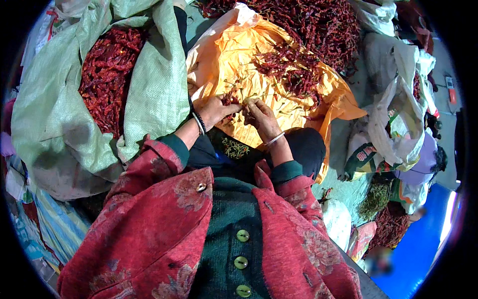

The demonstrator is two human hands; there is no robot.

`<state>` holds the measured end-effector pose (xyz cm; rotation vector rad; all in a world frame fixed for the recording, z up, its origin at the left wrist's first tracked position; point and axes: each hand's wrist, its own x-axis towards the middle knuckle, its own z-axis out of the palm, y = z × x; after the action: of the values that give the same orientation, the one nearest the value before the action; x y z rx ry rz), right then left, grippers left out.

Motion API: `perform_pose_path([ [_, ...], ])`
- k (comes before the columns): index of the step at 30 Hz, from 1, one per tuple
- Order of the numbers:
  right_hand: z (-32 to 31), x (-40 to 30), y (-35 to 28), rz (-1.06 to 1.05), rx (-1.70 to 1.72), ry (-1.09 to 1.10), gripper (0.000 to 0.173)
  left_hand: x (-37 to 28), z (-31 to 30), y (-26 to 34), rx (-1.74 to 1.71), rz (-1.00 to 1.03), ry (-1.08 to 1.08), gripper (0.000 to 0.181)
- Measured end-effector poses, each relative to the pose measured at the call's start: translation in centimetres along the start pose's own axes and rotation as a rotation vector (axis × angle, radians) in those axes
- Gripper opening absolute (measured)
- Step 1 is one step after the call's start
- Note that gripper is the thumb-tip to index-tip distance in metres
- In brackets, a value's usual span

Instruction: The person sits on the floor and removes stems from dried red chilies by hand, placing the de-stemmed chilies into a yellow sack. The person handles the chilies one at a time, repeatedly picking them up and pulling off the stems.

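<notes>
Over an orange plastic sheet or sack [239, 56] in front of me, my two hands almost meet. Several dried red chilies [230, 100] are gripped in my left hand [213, 113], their ends showing past the fingers. Thumb and forefinger of my right hand [263, 119] pinch together close to my left thumb. Dark red chili pieces show beneath these fingers, though what exactly the tips grip is too small to tell. Loose chili stems [257, 95] are scattered on the orange plastic, and more dried chilies [298, 71] lie farther back on it.
A big heap of dried chilies [317, 26] rises behind the orange plastic. On the left stands an open pale green woven sack [44, 97] with red chilies [110, 78] inside. White printed sacks [396, 123] and a person in purple [420, 159] are at the right. Stems [235, 148] lie between my legs.
</notes>
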<state>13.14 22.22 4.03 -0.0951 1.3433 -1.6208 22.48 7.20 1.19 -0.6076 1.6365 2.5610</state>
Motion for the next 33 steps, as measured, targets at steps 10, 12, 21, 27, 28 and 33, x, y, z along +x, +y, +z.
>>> perform_pose_path([
  [10, 1.2, 0.0, 0.7, -0.503, -1.203, 0.328, 0.012, 0.3, -0.3, -0.9, -0.063, -0.234, -0.147, 0.017],
  [12, 1.6, 0.5, 0.8, -0.587, -1.405, 0.401, 0.012, 0.5, -0.3, -0.8, -0.114, -0.290, -0.131, 0.018],
  [21, -4.1, 2.5, 4.6, -0.028, -0.300, 0.476, 0.011, -1.4, 2.9, 2.1, 0.322, 0.194, -0.562, 0.014],
  [27, -2.1, 0.1, -0.3, 0.130, -1.590, -0.374, 0.043, -0.4, 0.0, 3.7, -0.202, -0.073, -0.034, 0.016],
  [28, -4.0, 2.4, -1.0, -0.174, -1.571, -0.051, 0.036, -0.3, -0.1, 4.2, -0.267, -0.090, -0.027, 0.014],
  [33, -10.4, 12.8, -7.7, -0.400, -1.936, 0.561, 0.024, 1.3, -0.1, 2.2, -0.143, 0.012, 0.176, 0.014],
])
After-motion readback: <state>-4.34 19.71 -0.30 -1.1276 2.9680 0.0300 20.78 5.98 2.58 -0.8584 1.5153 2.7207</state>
